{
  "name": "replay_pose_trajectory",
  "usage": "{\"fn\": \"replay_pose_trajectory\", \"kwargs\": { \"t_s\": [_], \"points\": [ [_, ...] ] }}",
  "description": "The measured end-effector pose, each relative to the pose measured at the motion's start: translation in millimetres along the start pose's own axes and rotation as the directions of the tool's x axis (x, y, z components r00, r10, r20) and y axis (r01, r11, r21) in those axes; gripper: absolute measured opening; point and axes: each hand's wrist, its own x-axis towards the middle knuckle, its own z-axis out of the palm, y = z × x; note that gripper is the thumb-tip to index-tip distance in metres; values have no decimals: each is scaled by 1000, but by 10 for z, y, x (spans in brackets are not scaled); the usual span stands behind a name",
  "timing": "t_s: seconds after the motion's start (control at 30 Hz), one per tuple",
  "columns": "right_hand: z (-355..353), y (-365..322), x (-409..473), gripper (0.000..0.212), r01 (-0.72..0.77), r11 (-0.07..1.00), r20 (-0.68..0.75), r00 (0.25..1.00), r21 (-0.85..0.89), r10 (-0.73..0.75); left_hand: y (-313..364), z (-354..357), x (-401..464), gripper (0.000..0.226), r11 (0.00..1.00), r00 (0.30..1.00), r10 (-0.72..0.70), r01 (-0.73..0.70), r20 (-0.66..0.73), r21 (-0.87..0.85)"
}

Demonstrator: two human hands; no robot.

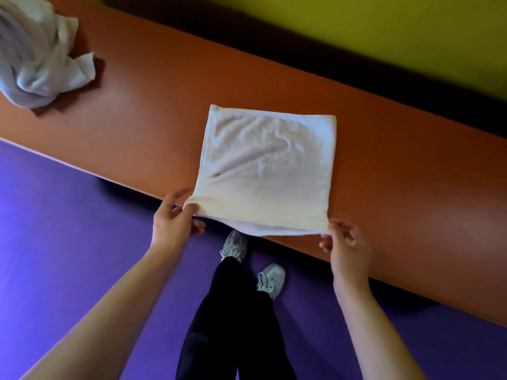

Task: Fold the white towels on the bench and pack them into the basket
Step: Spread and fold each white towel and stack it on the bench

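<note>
A crumpled heap of white towels (35, 50) lies at the left end of the long orange bench (142, 127). The left hand (172, 218) pinches the near left corner of a square folded white terry towel (269, 165) lying flat mid-bench, and the right hand (345, 242) pinches its near right corner.

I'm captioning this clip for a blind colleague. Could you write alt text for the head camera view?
Seen from above, the left hand and right hand each pinch a near corner of a white towel spread on an orange bench. A crumpled towel pile lies at the bench's far left.
</note>
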Motion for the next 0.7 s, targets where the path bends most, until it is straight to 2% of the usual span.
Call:
{"fn": "replay_pose_trajectory", "kwargs": {
  "t_s": [0.1,0.2,0.27,0.37,0.57,0.63,0.7],
  "points": [
    [104,-349,273,3,-4,994,44,999,112,-1,301,140,152,15,999,999,32,-31,9,-45],
    [258,-676,551,7,21,985,115,993,169,-40,635,295,365,7,995,1000,21,-19,21,-98],
    [380,-864,714,18,72,990,112,990,123,-86,826,409,530,16,995,995,48,-40,86,-94],
    [595,-1070,951,23,123,991,94,987,45,-126,1037,590,789,36,990,977,125,-134,175,40],
    [878,-1217,1350,25,146,989,86,986,3,-145,1237,858,1179,39,983,989,124,-134,82,129],
    [920,-1189,1442,37,145,989,120,983,-20,-141,1184,903,1270,49,981,991,114,-123,70,147],
    [933,-1120,1499,61,158,987,142,978,-19,-153,1053,894,1348,73,978,984,138,-154,113,143]
  ]
}}
